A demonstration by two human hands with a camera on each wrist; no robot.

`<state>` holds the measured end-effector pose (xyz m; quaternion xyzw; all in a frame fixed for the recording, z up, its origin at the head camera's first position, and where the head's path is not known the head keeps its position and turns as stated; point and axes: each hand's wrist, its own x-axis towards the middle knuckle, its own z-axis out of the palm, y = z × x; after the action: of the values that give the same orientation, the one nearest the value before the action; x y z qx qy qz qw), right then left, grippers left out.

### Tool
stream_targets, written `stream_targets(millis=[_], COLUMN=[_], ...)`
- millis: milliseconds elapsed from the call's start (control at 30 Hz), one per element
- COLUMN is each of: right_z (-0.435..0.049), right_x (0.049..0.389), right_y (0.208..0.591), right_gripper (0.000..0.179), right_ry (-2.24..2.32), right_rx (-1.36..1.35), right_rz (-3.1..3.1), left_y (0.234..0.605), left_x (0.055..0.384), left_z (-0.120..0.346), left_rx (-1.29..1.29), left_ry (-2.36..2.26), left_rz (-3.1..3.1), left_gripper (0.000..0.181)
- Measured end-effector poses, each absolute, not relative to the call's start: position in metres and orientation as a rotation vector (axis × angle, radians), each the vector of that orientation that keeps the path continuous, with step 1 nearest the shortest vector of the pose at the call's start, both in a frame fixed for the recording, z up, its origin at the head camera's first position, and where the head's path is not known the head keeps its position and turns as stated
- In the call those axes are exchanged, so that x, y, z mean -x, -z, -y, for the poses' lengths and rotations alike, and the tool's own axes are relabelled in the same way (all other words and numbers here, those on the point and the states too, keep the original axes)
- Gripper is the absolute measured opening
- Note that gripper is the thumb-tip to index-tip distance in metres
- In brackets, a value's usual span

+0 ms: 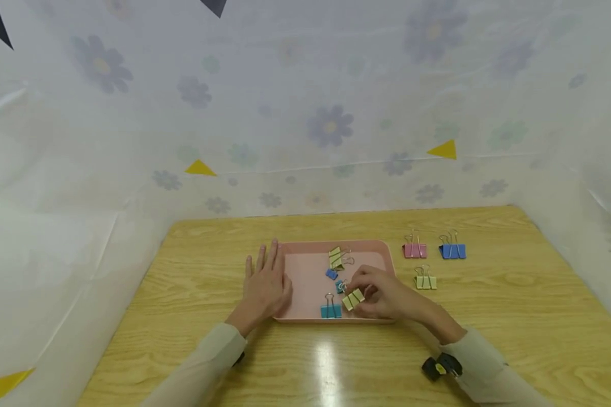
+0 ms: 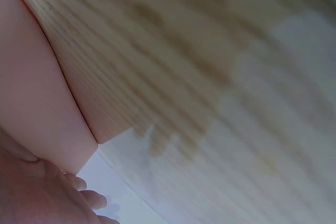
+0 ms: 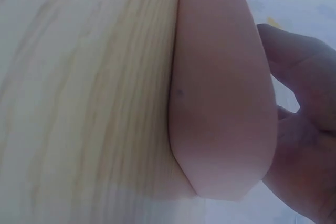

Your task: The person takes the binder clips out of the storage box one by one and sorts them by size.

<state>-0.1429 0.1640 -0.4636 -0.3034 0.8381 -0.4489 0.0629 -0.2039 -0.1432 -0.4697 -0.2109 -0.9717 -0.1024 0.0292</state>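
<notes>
Pinching yellow binder clip (image 1: pixel 353 299) in right hand (image 1: pixel 387 294), touching pink tray (image 1: pixel 305 280) with spread left hand (image 1: pixel 266 287); likely light, stiff; grip spine

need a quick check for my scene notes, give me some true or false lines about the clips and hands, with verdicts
1. The right hand holds a pale yellow clip. True.
2. The left hand is curled around a clip. False: its fingers are straight, at the left side of the tray.
3. The pink clip is on the table. True.
4. The larger teal clip is outside the tray. False: it is inside, near the front edge.
5. The blue clip is right of the pink clip. True.
</notes>
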Motion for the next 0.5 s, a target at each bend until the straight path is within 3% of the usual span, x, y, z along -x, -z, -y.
stream_targets(millis=[500], right_z=[-0.178], right_x=[0.125], right_y=[0.457], right_gripper=[0.034], right_ry=[1.47], right_rx=[1.108], right_rz=[-2.757], left_y=[0.469], left_x=[0.204], left_z=[0.143], left_rx=[0.648], left_ry=[0.25], left_rz=[2.996], left_gripper=[0.066])
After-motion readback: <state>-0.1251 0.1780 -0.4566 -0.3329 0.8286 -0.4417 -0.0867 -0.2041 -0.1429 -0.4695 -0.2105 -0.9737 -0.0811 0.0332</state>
